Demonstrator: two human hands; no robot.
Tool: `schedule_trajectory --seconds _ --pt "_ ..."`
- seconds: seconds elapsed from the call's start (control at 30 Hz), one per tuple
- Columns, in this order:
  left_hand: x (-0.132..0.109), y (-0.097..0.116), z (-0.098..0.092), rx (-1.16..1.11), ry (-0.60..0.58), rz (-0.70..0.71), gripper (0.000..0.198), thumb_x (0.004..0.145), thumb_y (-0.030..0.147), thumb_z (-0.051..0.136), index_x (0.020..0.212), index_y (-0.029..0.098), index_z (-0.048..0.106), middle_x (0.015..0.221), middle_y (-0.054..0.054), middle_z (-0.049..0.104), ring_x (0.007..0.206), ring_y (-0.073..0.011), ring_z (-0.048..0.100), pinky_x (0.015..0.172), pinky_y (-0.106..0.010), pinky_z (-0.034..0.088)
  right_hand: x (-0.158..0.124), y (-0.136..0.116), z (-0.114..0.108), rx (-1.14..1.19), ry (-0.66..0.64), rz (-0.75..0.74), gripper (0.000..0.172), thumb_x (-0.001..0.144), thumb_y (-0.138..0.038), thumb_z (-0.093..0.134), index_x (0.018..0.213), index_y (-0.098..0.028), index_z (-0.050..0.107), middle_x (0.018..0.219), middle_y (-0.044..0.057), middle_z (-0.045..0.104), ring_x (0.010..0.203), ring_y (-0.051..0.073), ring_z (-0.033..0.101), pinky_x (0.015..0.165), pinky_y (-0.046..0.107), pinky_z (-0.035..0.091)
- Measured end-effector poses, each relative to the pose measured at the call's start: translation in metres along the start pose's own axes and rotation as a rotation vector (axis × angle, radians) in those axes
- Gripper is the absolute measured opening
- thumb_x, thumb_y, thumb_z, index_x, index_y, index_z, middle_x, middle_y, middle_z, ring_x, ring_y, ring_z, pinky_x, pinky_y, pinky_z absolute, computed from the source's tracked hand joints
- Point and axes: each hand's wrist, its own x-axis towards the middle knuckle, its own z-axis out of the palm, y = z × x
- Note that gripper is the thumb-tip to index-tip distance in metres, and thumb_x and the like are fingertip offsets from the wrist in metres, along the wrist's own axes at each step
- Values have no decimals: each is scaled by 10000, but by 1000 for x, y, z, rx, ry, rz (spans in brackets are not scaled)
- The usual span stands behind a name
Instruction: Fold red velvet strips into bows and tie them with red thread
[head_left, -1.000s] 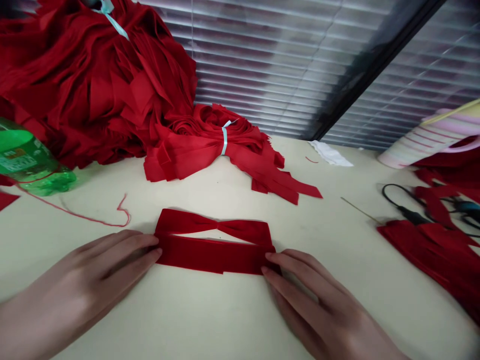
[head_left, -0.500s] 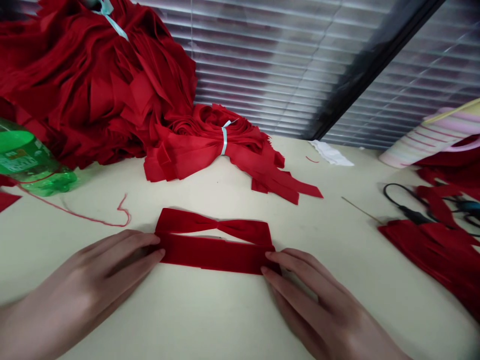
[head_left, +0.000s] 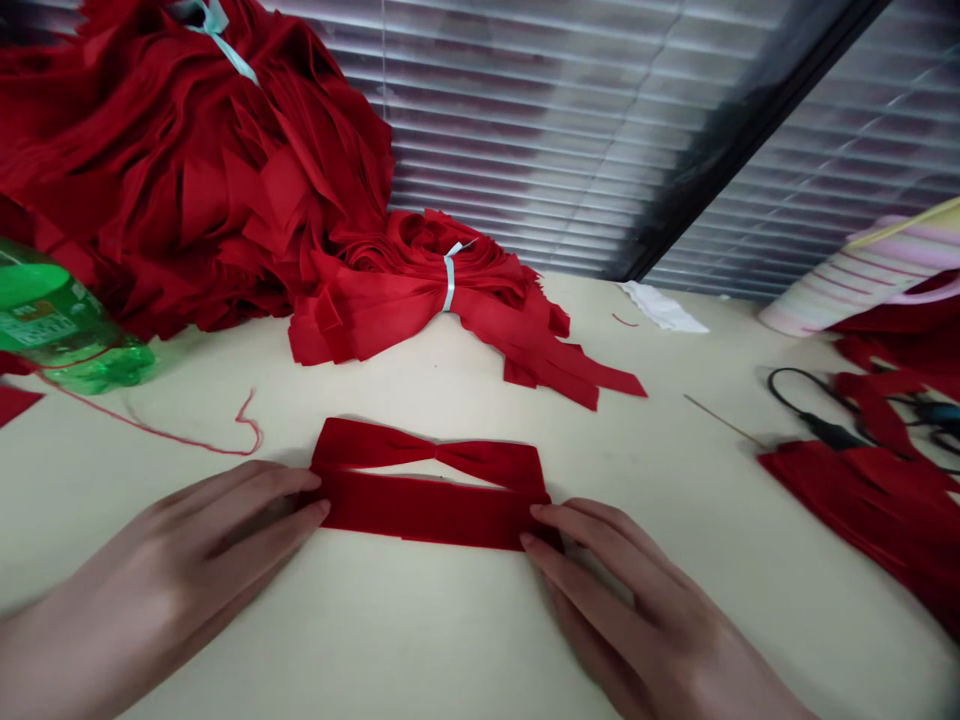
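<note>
A flat red fabric strip point(head_left: 427, 507) lies crosswise on the table in front of me. My left hand point(head_left: 199, 560) grips its left end with the fingertips. At the right end, the fingertips of my right hand point(head_left: 630, 590) hold the strip in the same way. Just beyond it, almost touching, lies a red fabric bow point(head_left: 480, 459), pinched narrow at its middle. The bow's lower corners meet the strip's upper edge near both hands. The undersides of my fingers are hidden.
Red fabric bundles, one large point(head_left: 247, 180) and one small point(head_left: 420, 285), are tied with pale bands at the back. A green bottle point(head_left: 67, 320) and red thread point(head_left: 202, 440) lie left. On the right are more red fabric point(head_left: 862, 500), a black cable point(head_left: 825, 430) and a striped cup point(head_left: 847, 280).
</note>
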Motion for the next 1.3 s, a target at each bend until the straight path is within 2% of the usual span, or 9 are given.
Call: schedule_trajectory --seconds 0.1,0.23,0.33,0.5,0.63,0.8,1.0,1.17,1.3 --pt "-8 -1 -1 36 -85 21 361 921 159 376 1232 232 543 1195 -41 596 1048 -189 603 877 -285 559 1 -1 -1 2 22 8 327 830 -62 492 1122 -126 625 1186 162 560 1161 294 496 861 419 555" --pt "-19 -3 -3 81 -28 -36 362 928 211 363 1245 257 530 1184 -22 603 1026 -208 617 839 -316 583 6 -3 -6 -18 137 73 259 823 -110 561 1069 -138 635 1092 148 589 1014 270 568 804 423 539" --pt "-16 -3 -3 88 -50 -26 340 934 204 349 1197 257 558 1163 -13 600 1005 -203 619 796 -308 593 10 -2 -7 -43 184 109 227 810 -109 593 1031 -133 639 1036 141 609 925 255 587 761 427 515" --pt "-6 -3 1 101 -71 23 295 907 156 432 1143 244 584 1168 -21 579 996 -195 617 825 -293 580 11 -1 -3 -1 160 102 184 800 -85 594 968 -135 651 988 123 647 884 253 606 755 445 496" --pt "-9 -4 4 105 -83 21 300 898 165 456 1160 247 577 1198 -33 567 1021 -197 606 853 -308 574 12 -2 0 16 152 113 172 802 -82 584 955 -121 652 981 128 652 877 246 614 754 432 502" --pt "-18 -6 7 130 -117 -15 374 929 176 339 1220 301 536 1240 79 559 1026 -185 615 888 -313 565 12 -4 -2 26 148 132 170 808 -84 569 948 -123 657 971 122 656 871 233 618 761 414 508" --pt "-23 -12 13 124 -105 36 412 936 206 305 1291 316 484 1245 67 583 1012 -164 635 881 -287 562 12 -6 -1 57 153 123 170 815 -65 560 957 -99 646 980 136 643 884 229 602 748 405 511" --pt "-28 -13 14 180 -110 32 440 944 214 325 1358 345 392 1276 77 557 1072 -192 601 929 -351 524 11 -5 0 68 143 132 200 810 -60 573 994 -96 641 1011 144 625 911 236 579 754 414 509" --pt "-29 -13 13 182 -133 47 435 952 217 316 1367 330 380 1295 77 536 1086 -178 586 949 -339 507 10 -5 1 76 136 135 227 812 -47 563 1022 -100 629 1041 143 604 934 234 563 769 414 507"
